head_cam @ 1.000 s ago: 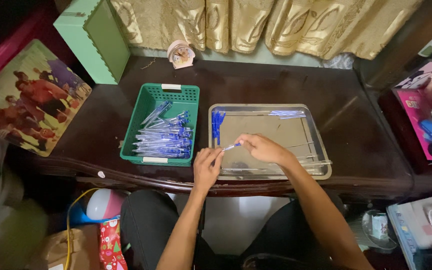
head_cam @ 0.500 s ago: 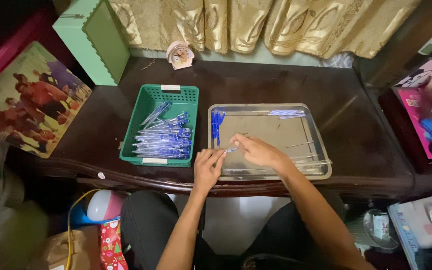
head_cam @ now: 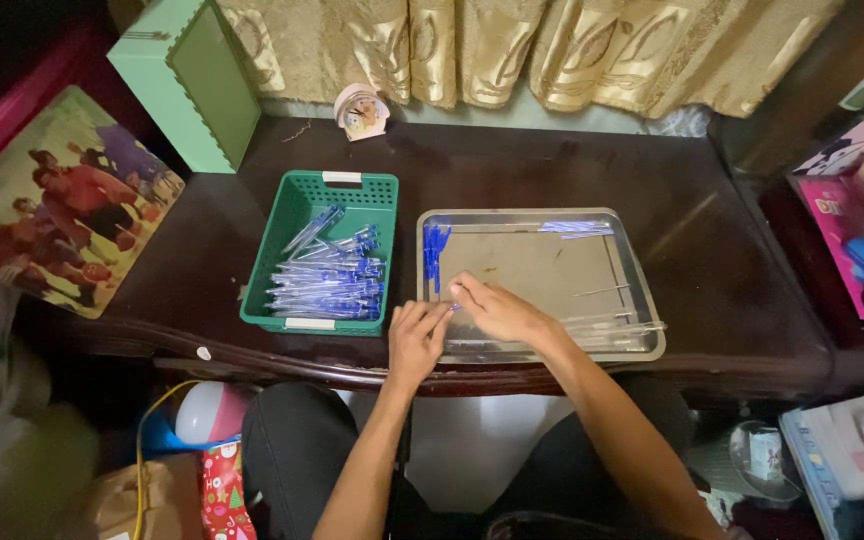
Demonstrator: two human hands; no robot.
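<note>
Both hands, left hand and right hand, pinch narrowly on one small pen over the tray; best keep it level and grips close.

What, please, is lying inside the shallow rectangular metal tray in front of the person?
The metal tray holds blue pen caps, clear pen barrels and thin refills. The left hand and right hand cover its near-left corner.
</note>
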